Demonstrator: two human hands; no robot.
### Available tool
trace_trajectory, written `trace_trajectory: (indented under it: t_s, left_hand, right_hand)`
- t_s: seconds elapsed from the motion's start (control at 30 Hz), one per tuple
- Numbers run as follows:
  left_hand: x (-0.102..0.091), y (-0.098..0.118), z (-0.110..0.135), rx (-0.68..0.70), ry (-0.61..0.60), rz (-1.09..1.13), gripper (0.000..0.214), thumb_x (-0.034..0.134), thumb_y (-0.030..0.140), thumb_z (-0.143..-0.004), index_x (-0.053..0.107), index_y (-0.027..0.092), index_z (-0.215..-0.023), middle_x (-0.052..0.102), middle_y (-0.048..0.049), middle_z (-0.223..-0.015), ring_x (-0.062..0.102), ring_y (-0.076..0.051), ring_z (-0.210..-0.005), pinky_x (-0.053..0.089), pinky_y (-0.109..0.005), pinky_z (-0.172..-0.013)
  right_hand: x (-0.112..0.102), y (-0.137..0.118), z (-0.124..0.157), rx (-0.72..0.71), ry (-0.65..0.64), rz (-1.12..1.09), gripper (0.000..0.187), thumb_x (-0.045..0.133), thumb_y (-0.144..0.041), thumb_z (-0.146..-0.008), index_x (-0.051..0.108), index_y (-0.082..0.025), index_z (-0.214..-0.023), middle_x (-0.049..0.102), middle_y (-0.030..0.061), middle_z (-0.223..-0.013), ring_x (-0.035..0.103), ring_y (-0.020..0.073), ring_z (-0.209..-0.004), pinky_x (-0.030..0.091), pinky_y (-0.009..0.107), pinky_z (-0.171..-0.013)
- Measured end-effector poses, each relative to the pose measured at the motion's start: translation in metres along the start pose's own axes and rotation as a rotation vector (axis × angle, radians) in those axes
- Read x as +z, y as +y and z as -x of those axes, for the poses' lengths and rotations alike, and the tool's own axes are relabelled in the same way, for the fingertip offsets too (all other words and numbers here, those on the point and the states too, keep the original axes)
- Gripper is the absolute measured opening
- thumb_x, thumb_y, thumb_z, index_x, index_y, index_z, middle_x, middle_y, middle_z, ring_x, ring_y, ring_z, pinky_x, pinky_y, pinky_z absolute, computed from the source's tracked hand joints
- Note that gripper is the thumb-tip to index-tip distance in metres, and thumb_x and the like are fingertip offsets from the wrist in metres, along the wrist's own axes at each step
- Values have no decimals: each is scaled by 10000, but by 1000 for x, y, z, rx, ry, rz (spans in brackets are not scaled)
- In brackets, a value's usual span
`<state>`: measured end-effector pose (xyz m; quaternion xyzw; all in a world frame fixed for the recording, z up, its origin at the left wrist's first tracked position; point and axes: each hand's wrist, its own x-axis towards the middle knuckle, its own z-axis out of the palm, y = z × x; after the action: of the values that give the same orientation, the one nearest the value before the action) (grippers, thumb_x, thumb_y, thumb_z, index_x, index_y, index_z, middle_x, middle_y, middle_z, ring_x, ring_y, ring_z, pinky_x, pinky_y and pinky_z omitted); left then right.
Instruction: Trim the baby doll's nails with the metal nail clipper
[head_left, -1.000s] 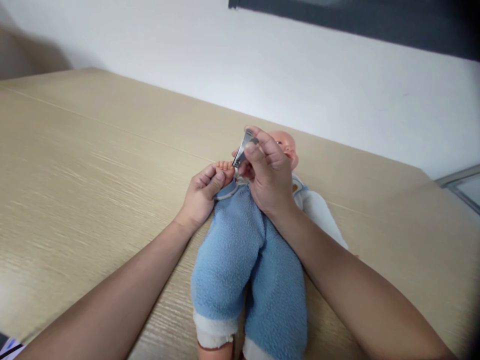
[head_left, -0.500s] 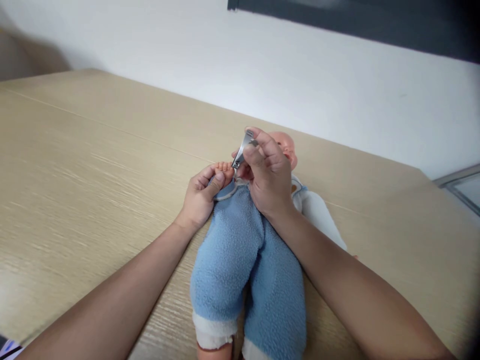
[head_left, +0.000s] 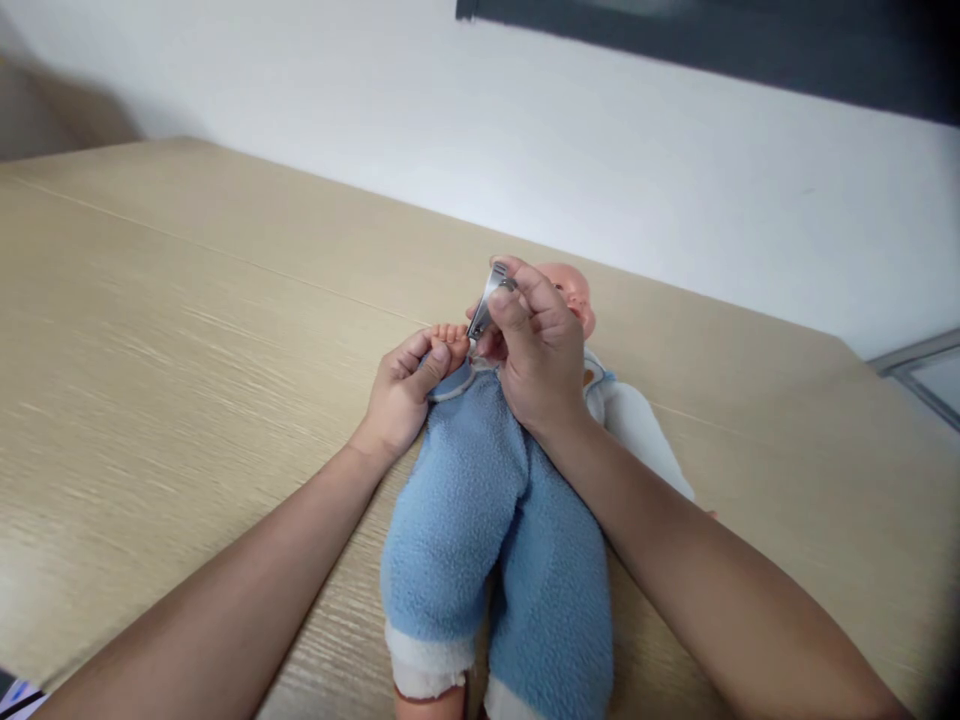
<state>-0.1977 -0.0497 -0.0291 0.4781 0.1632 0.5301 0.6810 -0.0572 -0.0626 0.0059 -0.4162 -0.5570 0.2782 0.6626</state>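
Note:
A baby doll (head_left: 495, 540) in blue fleece trousers and a white top lies on its back on the wooden table (head_left: 187, 330), head away from me. My left hand (head_left: 401, 395) is closed round the doll's small hand (head_left: 450, 335), thumb pressed on it. My right hand (head_left: 536, 355) pinches a metal nail clipper (head_left: 486, 300), whose jaws sit at the doll's fingertips. The doll's head (head_left: 574, 295) shows partly behind my right hand.
A white wall (head_left: 600, 150) rises behind the table's far edge, with a dark frame (head_left: 712, 50) at the top. A grey-framed surface (head_left: 926, 375) shows at the far right. A bit of patterned cloth (head_left: 19, 692) peeks in at the lower left corner.
Almost nothing differs; my right hand with the clipper has shifted very slightly at the doll's fingers. My left hand keeps its hold.

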Motion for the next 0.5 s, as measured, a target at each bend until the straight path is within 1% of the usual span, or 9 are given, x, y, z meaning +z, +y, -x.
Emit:
trace_trajectory:
  t_s: [0.07, 0.17, 0.27, 0.4, 0.5]
  left_hand:
    - [0, -1, 0, 4, 9, -6, 369, 864, 535, -855, 745, 187, -819, 649, -26, -848, 577, -161, -814, 493, -311, -868]
    - [0, -1, 0, 17, 24, -14, 370, 861, 529, -861, 731, 191, -787, 680, -36, -865, 606, -170, -832, 507, -330, -894]
    - [1, -1, 0, 37, 32, -37, 390, 846, 543, -870, 706, 200, -747, 686, -45, -870, 613, -184, -846, 517, -352, -917]
    - [4, -2, 1, 87, 68, -82, 417, 842, 576, -863, 704, 203, -741, 679, -53, -877, 613, -199, -894, 507, -359, -945]
    - [5, -3, 0, 74, 77, -78, 443, 821, 622, -866, 738, 198, -769, 682, -55, -869, 616, -195, -877, 525, -353, -914]
  right_hand:
    - [-1, -1, 0, -51, 52, 6, 451, 732, -613, -940, 644, -308, -1260, 717, -31, -825, 586, 80, -547, 521, 221, -510]
    - [-2, -5, -1, -65, 97, 25, 462, 714, -630, -947, 646, -324, -1287, 728, -23, -871, 599, 83, -557, 541, 231, -523]
    - [-2, -7, -2, -23, 77, 61, 533, 707, -676, -928, 639, -327, -1326, 750, -3, -911, 627, 100, -567, 550, 248, -511]
    - [-4, -7, -6, 31, 83, 60, 570, 731, -670, -906, 640, -307, -1336, 774, 23, -917, 652, 133, -579, 524, 263, -464]
    - [-11, -11, -12, 34, 30, 56, 618, 798, -648, -859, 656, -295, -1346, 775, 11, -877, 675, 135, -591, 542, 262, -491]
